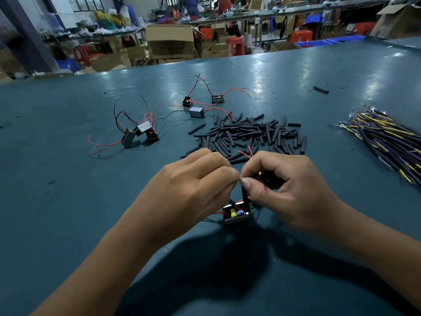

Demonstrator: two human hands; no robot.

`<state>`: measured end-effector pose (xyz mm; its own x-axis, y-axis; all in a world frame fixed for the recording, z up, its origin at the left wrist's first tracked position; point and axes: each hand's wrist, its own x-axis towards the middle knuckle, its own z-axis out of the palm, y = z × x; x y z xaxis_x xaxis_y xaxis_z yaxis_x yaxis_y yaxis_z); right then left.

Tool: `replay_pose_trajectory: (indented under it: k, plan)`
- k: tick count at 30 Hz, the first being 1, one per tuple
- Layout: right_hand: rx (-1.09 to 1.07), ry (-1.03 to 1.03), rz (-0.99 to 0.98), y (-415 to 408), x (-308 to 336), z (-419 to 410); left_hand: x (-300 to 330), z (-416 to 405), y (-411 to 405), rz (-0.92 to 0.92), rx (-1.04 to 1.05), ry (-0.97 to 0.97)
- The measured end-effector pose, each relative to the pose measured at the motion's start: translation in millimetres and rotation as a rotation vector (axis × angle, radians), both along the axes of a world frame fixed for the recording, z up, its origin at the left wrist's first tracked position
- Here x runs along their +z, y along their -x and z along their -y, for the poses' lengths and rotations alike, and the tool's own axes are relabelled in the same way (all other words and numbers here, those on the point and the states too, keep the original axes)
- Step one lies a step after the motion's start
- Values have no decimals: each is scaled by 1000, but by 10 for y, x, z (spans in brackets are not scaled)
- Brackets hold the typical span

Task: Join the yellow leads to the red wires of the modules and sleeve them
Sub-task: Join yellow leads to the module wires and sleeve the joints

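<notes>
My left hand (193, 183) and my right hand (280, 179) meet fingertip to fingertip over the table, pinching thin wire ends between them. A red wire (245, 153) loops up behind my right hand, which also holds a black-sleeved lead with a bit of yellow showing (260, 173). Just below my fingers a small black module (237, 212) with a yellow part stands on the table, its red wires running up into my hands. A pile of black sleeves (250, 133) lies beyond my hands. Yellow leads (387, 137) lie bundled at the right.
Two groups of modules with red and black wires sit on the blue-green table (68, 201): one at the left (142, 131), one further back (200, 106). A stray sleeve (320, 89) lies far right. Boxes and stools stand beyond the table's far edge.
</notes>
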<state>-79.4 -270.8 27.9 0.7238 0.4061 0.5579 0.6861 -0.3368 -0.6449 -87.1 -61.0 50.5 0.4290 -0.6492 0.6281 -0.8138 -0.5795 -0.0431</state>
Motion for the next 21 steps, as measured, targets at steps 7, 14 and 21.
replay_pose_trajectory:
  k: [7,14,21]
  plan:
    - [7,-2,-3,11,-5,-6,-6,40,34,-57,8,39]
    - [1,20,33,15,-16,-14,29,55,50,-242,-16,145]
    - [-11,113,173,41,-6,-15,60,37,79,-669,22,356]
